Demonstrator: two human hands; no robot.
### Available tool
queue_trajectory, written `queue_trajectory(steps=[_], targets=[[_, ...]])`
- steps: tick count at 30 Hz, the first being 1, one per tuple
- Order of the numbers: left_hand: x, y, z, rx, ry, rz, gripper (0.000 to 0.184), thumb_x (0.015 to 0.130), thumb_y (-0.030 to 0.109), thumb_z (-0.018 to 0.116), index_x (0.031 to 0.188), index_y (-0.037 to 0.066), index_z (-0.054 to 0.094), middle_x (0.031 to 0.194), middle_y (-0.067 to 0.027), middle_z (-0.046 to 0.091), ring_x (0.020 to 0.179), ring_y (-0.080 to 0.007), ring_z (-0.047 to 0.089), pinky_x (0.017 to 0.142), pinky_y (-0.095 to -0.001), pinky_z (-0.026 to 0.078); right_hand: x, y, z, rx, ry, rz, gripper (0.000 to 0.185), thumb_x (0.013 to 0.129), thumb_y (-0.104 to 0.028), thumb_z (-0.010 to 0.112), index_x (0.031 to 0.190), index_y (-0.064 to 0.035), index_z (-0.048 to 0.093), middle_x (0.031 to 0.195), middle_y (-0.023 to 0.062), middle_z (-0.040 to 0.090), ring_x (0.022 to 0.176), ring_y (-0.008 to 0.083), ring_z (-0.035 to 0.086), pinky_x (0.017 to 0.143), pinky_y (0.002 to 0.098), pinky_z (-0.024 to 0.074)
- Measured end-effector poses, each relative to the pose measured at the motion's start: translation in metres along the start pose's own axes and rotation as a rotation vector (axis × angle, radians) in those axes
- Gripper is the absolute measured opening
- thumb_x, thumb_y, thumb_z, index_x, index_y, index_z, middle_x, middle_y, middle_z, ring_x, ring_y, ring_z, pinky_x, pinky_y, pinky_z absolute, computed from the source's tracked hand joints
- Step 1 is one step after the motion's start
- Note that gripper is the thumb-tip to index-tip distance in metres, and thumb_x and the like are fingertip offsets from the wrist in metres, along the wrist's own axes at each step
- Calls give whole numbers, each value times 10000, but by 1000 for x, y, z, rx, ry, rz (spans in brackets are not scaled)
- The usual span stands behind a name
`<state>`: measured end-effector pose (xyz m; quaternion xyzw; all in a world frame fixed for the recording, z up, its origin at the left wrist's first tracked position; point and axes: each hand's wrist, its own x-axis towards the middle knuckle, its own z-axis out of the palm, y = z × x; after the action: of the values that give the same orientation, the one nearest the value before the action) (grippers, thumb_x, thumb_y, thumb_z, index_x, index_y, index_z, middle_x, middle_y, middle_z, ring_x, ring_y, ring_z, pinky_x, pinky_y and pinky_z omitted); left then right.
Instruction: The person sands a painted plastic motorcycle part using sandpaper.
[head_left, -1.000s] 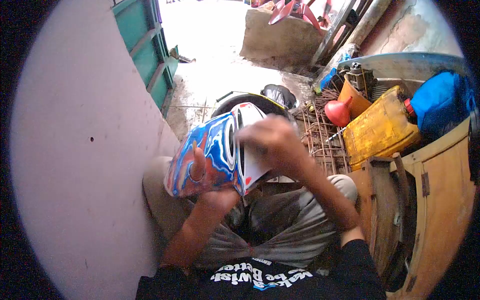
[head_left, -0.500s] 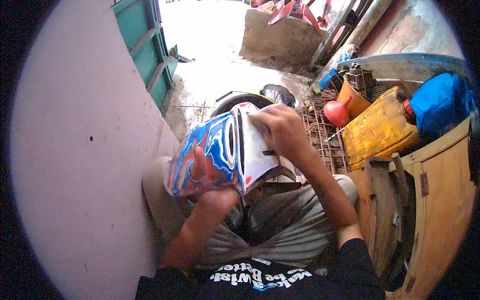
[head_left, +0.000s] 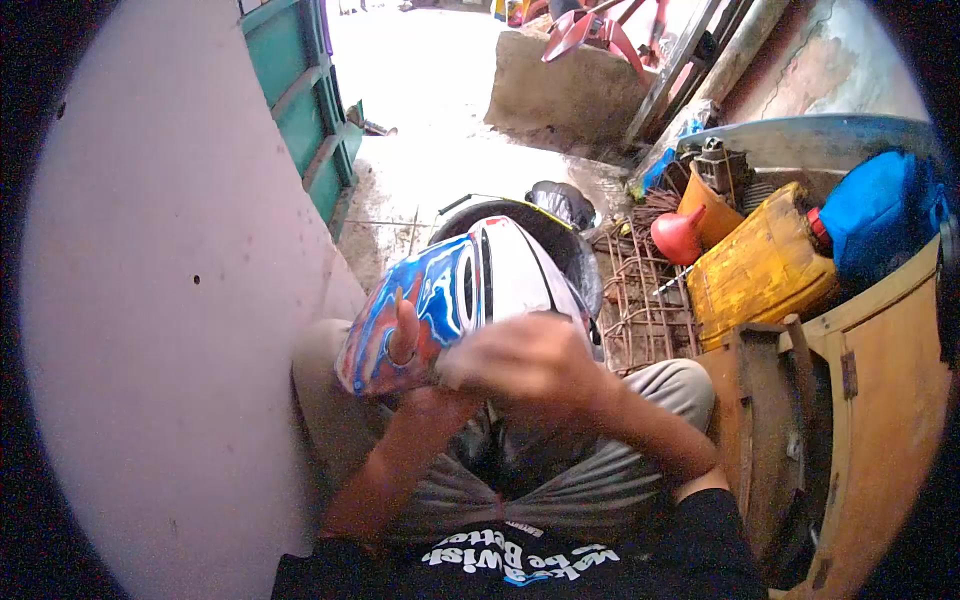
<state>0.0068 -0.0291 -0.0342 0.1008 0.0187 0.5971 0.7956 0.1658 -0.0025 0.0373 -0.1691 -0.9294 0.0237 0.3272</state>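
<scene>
A painted panel (head_left: 420,290), blue, red and white on its left part and white on its right part, rests over my lap. My left hand (head_left: 404,335) holds it from beneath, a finger or thumb showing through an opening in the coloured part. Blurred by motion, my right hand (head_left: 525,365) is at the panel's lower edge, close to my left wrist, with its fingers bent together. What my right fingers hold, if anything, is too blurred to make out.
A dark round object with a yellow edge (head_left: 470,207) lies beyond the panel. To the right are rusty metal rods (head_left: 640,300), a red funnel (head_left: 678,235), a yellow jerrycan (head_left: 765,265) and a wooden cabinet (head_left: 890,360). A pale wall (head_left: 170,330) stands at the left.
My right hand has moved down and left from the panel's white upper part to its lower edge. The white part has come into fuller view, and the camera view has shifted slightly.
</scene>
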Motion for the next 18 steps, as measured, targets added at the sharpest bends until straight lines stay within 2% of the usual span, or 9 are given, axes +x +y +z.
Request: queue_trajectory(steps=[3,4,5,7,9,11,13,16,18], targets=[[-3,1,40,80,134,84,919,907,731,610,1527,71,457,1476,-175,574,1355,-336,560,1166,-572,407,0,55,-14,-236,-81,355,290,839,-136,718,1127,-159,751,1001,81,739,879,283,729,774,408,600],[-4,2,36,81,112,63,922,906,732,610,1530,72,454,1476,-172,574,1355,-336,560,1168,-571,404,-3,52,-13,-202,-84,368,304,842,-131,717,1142,-166,752,1020,79,744,884,280,730,782,409,603],[-6,3,36,131,99,65,912,910,717,615,1537,78,443,1472,-163,576,1352,-332,561,1168,-572,403,-5,45,-10,-172,-85,374,318,845,-125,715,1157,-172,752,1039,77,748,889,277,732,791,410,606],[-10,3,25,163,49,36,866,922,670,618,1537,87,439,1461,-148,583,1336,-317,572,1160,-558,414,-1,0,-7,4,-9,163,306,864,-118,700,1156,-192,756,1116,46,761,902,264,737,819,411,609],[-8,2,-21,141,-21,-36,793,940,606,616,1524,94,455,1447,-136,594,1311,-296,592,1144,-527,438,2,-11,-14,16,-40,103,290,872,-145,698,1153,-184,756,1087,49,767,900,258,740,801,404,608],[-8,6,-21,129,29,-63,720,959,532,614,1511,93,466,1443,-121,602,1279,-263,615,1120,-479,469,-6,31,-12,-195,-42,346,256,884,-177,705,1134,-159,756,1052,64,769,888,264,743,782,403,605],[-7,11,-20,106,63,-94,676,959,481,621,1490,86,480,1425,-116,612,1236,-245,636,1085,-447,497,-9,52,-19,-159,-103,666,228,900,-196,717,1118,-132,741,1040,82,762,916,301,738,811,425,596],[-15,13,-34,247,52,-92,652,928,436,644,1445,65,505,1375,-124,630,1154,-241,664,1015,-424,534,-9,2,-12,-33,-49,331,220,889,-178,719,1104,-138,736,1085,94,757,957,290,746,834,418,601],[-26,10,-102,635,50,39,636,907,407,660,1416,51,522,1342,-129,643,1099,-238,683,968,-408,559,-3,-16,-15,40,-10,253,199,890,-155,703,1086,-147,735,1077,95,759,958,291,746,829,421,602]])
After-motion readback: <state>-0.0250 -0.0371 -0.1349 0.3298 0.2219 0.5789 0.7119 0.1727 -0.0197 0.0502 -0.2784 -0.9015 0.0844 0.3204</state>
